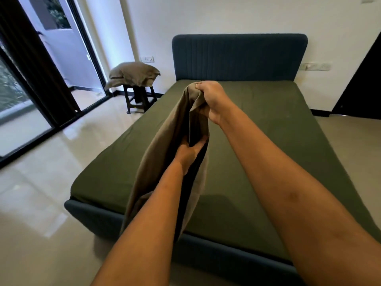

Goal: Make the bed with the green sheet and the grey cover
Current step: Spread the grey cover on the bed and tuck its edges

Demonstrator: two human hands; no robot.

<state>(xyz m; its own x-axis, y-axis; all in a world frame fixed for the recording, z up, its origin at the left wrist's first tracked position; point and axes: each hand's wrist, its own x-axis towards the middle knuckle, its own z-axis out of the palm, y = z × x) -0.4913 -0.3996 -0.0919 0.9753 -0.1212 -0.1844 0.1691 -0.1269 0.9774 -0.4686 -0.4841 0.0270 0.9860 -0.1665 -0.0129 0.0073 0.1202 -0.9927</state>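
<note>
Both hands clutch the grey cover (160, 153), a soft taupe-grey cloth bunched into long hanging folds over the foot edge of the bed (92, 215). The right hand (212, 100) fists its top and the left hand (188, 154) grips a fold lower down. The green sheet (257, 141) lies smooth and matte across the mattress, below a ribbed blue headboard (237, 56).

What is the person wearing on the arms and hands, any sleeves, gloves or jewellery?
Nothing visible. The left hand and right hand are bare: no gloves, watch or wristband, no ring on the parts showing. The left forearm and right forearm are bare too, no sleeve in frame.
</note>
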